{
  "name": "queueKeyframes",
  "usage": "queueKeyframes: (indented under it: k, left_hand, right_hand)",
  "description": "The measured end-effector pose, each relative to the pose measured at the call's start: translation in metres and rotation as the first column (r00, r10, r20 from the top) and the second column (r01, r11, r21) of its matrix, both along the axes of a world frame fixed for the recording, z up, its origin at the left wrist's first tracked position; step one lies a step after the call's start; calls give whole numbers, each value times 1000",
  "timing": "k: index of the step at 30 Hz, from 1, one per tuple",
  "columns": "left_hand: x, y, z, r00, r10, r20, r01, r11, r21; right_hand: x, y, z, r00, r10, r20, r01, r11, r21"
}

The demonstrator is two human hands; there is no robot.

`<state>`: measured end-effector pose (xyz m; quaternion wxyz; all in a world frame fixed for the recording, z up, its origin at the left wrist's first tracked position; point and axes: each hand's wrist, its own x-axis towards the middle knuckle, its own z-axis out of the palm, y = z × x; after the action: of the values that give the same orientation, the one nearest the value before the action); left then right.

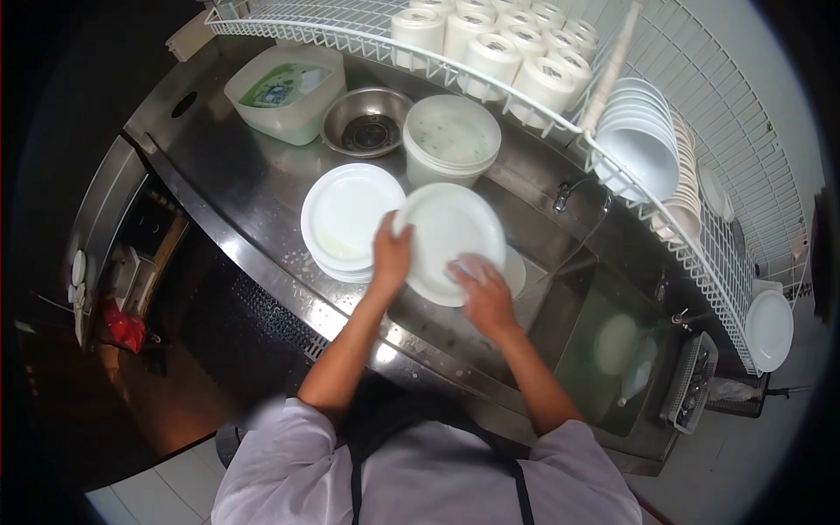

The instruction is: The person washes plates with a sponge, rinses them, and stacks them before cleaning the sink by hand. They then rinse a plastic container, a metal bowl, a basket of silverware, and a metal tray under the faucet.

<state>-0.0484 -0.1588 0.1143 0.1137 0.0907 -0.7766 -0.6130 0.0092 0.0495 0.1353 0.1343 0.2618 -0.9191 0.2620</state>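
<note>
Honestly, still mid-plate: my left hand (391, 254) grips the white plate (449, 241) by its rim over the sink basin (464, 337), while my right hand (486, 296) presses a sponge (471, 267) on its face. Stack of plates (348, 219) sits just beside; whether washed, can't tell.

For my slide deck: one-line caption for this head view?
Left hand holds a white plate over the steel sink; right hand wipes it.

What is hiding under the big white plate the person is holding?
Under the held plate peeks the edge of another white plate, above the sink basin. The left hand grips its rim; the right hand presses something pale on it. The rest underneath is covered.
</note>
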Motion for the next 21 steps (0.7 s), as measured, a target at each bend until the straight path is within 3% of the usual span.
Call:
queueKeyframes:
  k: [2, 3, 6, 8, 10, 11, 13, 15, 16, 17, 18, 19, 20, 21]
  left_hand:
    - [-1, -32, -1, 992, 90, -86, -104, 980, -168]
    - [-1, -47, 1, 991, 114, -66, -123, 982, -145]
    - [-1, -95, -9, 965, 252, -79, -261, 955, -141]
    - [1, -117, -5, 924, 382, -9, -380, 919, -99]
    - [2, -143, -12, 906, 422, 46, -423, 906, 14]
    - [1, -152, -14, 894, 442, 71, -447, 892, 72]
    - [-3, -164, -38, 842, 540, -5, -539, 842, 27]
    - [1, -181, -46, 809, 586, -37, -588, 808, -42]
    - [-4, -185, -72, 722, 681, -124, -686, 678, -266]
    - [-6, -189, -94, 727, 684, -58, -669, 686, -286]
    - [-3, -177, -77, 736, 673, 75, -640, 727, -249]
    - [-3, -172, -86, 758, 646, 96, -609, 752, -253]
    - [0, -166, -82, 787, 611, 85, -592, 787, -174]
    - [-2, -161, -95, 793, 610, 1, -599, 779, -187]
  right_hand:
    - [-22, 37, -42, 997, -66, -27, 68, 996, 58]
    - [-38, 43, -39, 990, -128, -56, 130, 991, 21]
    - [-119, 17, 6, 933, -264, -245, 235, 962, -141]
    - [-169, -14, 46, 928, -225, -297, 170, 965, -200]
    - [-226, -33, 48, 973, -135, -185, 122, 989, -81]
    - [-256, -36, 38, 970, -122, -210, 147, 983, 107]
    - [-310, -37, -3, 966, -59, -254, 173, 872, 457]
    - [-339, -33, -27, 962, -197, 190, 32, 770, 638]
    - [-345, -36, -43, 947, -254, 198, 45, 713, 700]
    - [-356, -46, -40, 868, -267, 419, -159, 650, 743]
    - [-361, -39, -66, 902, -228, 367, -92, 729, 679]
    - [-385, -17, -111, 934, -169, 316, -72, 776, 626]
    - [-374, -27, -84, 851, -208, 482, -152, 781, 606]
    - [-374, -37, -68, 826, -176, 536, -245, 744, 622]
